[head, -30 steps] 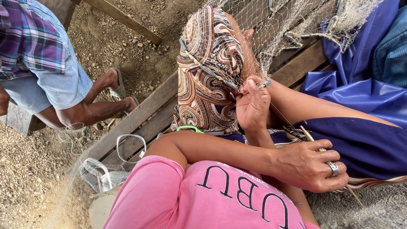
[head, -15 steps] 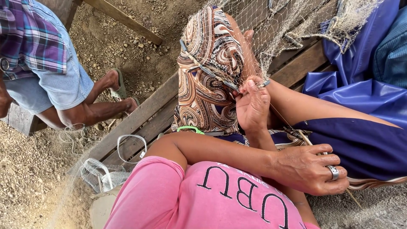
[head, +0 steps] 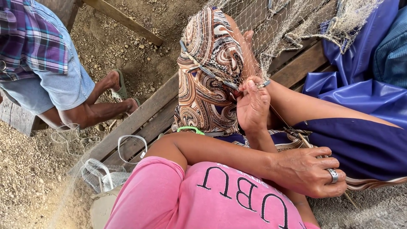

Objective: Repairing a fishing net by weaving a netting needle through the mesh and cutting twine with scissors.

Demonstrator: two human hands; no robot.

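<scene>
A pale fishing net point(head: 271, 38) hangs over my raised knee in brown patterned cloth point(head: 207, 72). My right hand point(head: 253, 106) reaches up beside that knee and pinches the net's mesh at a grey-blue edge cord point(head: 263, 84). From there a thin thread runs down towards my left hand point(head: 309, 169). That hand wears a ring and rests closed on my dark blue lap. It grips a thin wooden stick point(head: 348, 197) whose tip pokes out below the fingers. My left arm crosses over the right forearm, above my pink shirt point(head: 190, 199).
I sit on a wooden plank bench point(head: 140, 118) over gravel ground. Another person in a plaid shirt and denim shorts point(head: 51, 72) crouches at the left, feet in sandals. Blue tarp point(head: 360, 85) lies at the right. Loose net and plastic loops point(head: 101, 169) lie by the bench.
My left hand has shifted slightly down and to the left on my lap. The right hand stays pinched on the net.
</scene>
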